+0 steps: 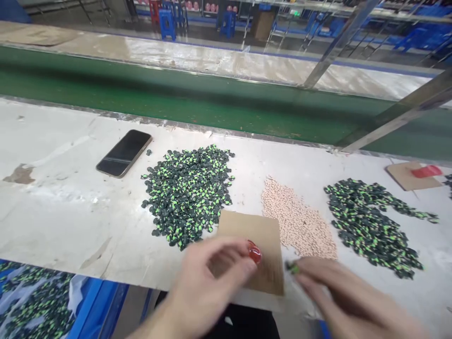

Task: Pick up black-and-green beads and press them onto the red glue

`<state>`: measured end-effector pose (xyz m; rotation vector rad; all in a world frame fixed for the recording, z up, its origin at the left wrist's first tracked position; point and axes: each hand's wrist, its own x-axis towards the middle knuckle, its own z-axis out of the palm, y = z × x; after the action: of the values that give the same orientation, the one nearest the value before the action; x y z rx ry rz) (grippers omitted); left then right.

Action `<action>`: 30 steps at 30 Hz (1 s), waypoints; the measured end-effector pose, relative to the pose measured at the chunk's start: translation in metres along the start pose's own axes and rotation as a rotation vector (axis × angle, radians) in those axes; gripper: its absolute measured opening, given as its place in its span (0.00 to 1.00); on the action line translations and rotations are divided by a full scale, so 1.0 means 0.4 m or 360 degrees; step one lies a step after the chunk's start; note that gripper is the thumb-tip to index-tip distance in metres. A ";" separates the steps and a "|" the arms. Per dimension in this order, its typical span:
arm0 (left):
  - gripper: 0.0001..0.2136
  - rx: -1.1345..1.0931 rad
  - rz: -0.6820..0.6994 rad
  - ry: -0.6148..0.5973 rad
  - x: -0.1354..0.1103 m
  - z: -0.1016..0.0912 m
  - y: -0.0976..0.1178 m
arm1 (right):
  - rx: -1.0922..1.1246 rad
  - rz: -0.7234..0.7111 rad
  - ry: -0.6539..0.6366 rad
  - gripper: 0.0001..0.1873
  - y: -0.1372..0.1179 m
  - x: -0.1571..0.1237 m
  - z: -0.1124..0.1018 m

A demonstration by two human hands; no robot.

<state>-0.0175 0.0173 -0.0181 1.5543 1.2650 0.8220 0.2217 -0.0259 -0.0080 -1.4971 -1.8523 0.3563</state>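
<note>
Currently, left hand [205, 284]: fingertips pinching a shiny red thing [254, 253], over the cardboard [249, 227].
Right hand [353, 288]: seems to grasp one black-and-green bit [291, 267], blurred, just beside the cardboard's right edge.
Left heap [187, 193]: black-and-green bits, plenty.
Right heap [367, 230]: similar bits, many.
Pink beads [296, 219]: piled between, plenty too.
Work: looks mid-run, one bit in hand; which heap is finished, if either, cannot tell.

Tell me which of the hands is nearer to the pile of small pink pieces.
Right. The right hand is by the near edge of the pink pile; the left hand is farther off, leftward, beside the cardboard.
</note>
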 end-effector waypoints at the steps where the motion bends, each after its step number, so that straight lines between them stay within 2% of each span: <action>1: 0.13 0.0605 0.0276 0.0178 0.023 -0.021 -0.014 | -0.0285 0.0130 0.0194 0.07 0.039 -0.001 -0.013; 2: 0.14 0.0849 0.0385 0.0329 0.047 -0.044 -0.027 | -0.0562 0.0233 0.0395 0.13 0.082 -0.002 -0.028; 4: 0.15 0.1090 0.0480 0.0372 0.093 -0.083 -0.050 | -0.0931 0.0359 0.0538 0.20 0.173 -0.003 -0.062; 7: 0.15 0.1250 0.0605 0.0303 0.133 -0.112 -0.067 | -0.1095 0.0268 0.0532 0.24 0.282 -0.003 -0.108; 9: 0.15 0.1309 0.0688 0.0279 0.141 -0.116 -0.071 | -0.1117 0.0199 0.0544 0.25 0.312 -0.003 -0.121; 11: 0.17 0.1338 0.0748 0.0271 0.144 -0.117 -0.075 | -0.1092 0.0151 0.0560 0.21 0.305 0.002 -0.111; 13: 0.19 0.1351 0.0788 0.0253 0.147 -0.122 -0.079 | -0.1011 0.0079 0.0493 0.17 0.270 0.013 -0.078; 16: 0.18 0.1357 0.0834 0.0221 0.154 -0.134 -0.083 | -0.0854 -0.0024 0.0238 0.16 0.202 0.043 -0.012; 19: 0.15 0.1266 0.0809 0.0287 0.155 -0.145 -0.072 | -0.0751 -0.0071 0.0051 0.14 0.160 0.077 0.038; 21: 0.12 0.1035 0.0645 0.0395 0.149 -0.149 -0.055 | -0.0710 -0.0080 0.0015 0.14 0.154 0.092 0.054; 24: 0.05 0.0458 0.0109 0.0493 0.130 -0.149 -0.021 | -0.0641 -0.0071 0.0035 0.17 0.162 0.104 0.061; 27: 0.10 -0.0374 -0.0443 0.0342 0.109 -0.139 0.010 | -0.0516 -0.0029 0.0127 0.16 0.167 0.110 0.061; 30: 0.17 -0.1117 -0.0693 0.0156 0.095 -0.123 0.030 | -0.0345 0.0087 0.0271 0.13 0.164 0.113 0.059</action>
<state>-0.0487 0.0661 0.0076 0.6595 1.1491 0.9240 0.2508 0.0402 -0.0491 -1.6701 -1.7610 0.0512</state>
